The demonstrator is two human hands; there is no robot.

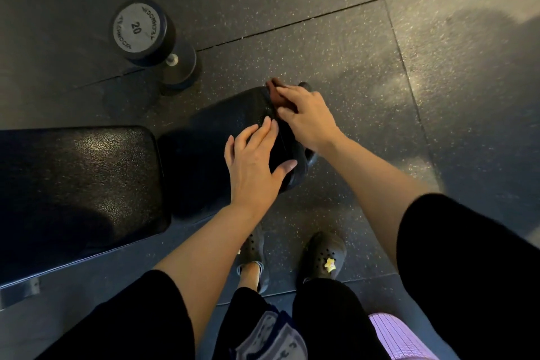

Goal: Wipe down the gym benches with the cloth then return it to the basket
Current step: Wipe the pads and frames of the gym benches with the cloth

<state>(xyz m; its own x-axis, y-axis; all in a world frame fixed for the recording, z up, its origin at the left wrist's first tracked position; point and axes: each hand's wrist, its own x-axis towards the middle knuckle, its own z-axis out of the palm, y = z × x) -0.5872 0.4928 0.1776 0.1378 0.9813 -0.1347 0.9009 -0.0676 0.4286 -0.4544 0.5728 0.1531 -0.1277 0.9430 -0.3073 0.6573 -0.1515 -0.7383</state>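
One bench shows, made of two black pads: a large back pad [79,181] at the left of the frame and a smaller seat pad [222,126] at the centre. Two hands work on the seat pad. The left hand [257,164] lies flat on it with fingers straight and slightly spread, thumb out to the right. The right hand [306,117], just above it in the frame, curls its fingers round one reddish-brown cloth [277,93] at the pad's far end, pressing it there. One dumbbell [149,38] marked 20 stands on end in the upper left on the speckled rubber floor [380,67]. Two dark clogs [324,254] show at bottom centre, one carrying a yellow star.
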